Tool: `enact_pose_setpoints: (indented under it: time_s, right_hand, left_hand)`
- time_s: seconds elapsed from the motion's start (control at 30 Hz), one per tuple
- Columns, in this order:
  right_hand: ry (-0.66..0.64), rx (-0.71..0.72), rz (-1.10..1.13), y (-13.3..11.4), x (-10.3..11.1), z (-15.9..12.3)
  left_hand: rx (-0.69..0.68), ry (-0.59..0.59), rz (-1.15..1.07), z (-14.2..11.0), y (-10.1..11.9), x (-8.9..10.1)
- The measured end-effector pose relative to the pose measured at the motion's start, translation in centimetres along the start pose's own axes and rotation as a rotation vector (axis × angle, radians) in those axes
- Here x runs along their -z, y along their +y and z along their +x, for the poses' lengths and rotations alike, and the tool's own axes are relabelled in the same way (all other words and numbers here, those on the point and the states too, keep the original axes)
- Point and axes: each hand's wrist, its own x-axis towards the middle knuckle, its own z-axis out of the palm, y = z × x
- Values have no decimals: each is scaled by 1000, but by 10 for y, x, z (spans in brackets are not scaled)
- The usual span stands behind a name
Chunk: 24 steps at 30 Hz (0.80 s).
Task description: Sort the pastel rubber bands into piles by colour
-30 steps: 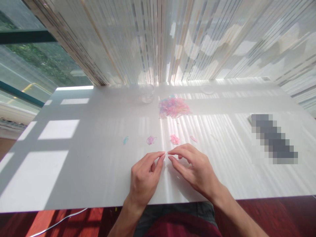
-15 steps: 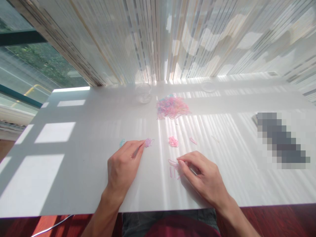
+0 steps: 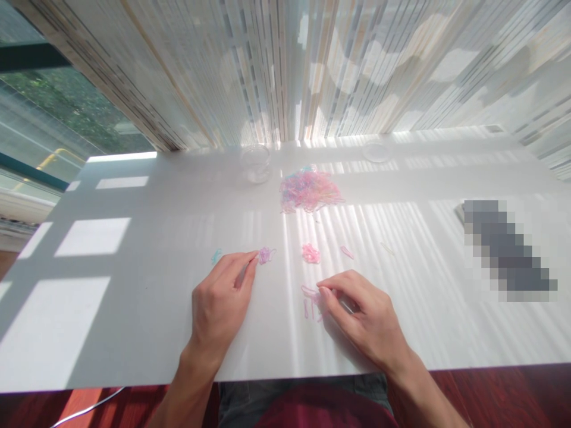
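Left hand (image 3: 220, 303) palm down on white table (image 3: 134, 333), fingers together and narrow, tips just beside small purple rubber-band bunch (image 3: 265, 255); can't tell if gripping. Right hand (image 3: 363, 315) curled into a narrow pinch, tips at loose pink rubber bands (image 3: 312, 299); can't tell if holding any. Pink rubber-band clump (image 3: 311, 254) sits farther out, main pastel rubber-band pile (image 3: 307, 191) beyond it, clear jar (image 3: 256, 163) near its left.
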Motion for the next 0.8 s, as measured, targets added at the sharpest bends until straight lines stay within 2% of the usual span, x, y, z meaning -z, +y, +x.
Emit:
enact_pose_setpoints:
  time_s: [0.17,0.43,0.63,0.8]
  right_hand:
    - [-4,5,-26,0,0,0]
    - [-17,93,-111,0,1,-9]
    - [-100,65,-200,0,5,-26]
    - [-88,61,-207,3,1,-27]
  left_hand:
    - [-24,2,-16,-14,9,3]
    - [-131,-176,-113,-38,40,-5]
    - [-199,-213,-101,-47,41,-8]
    - [-200,-194,-138,-48,39,-9]
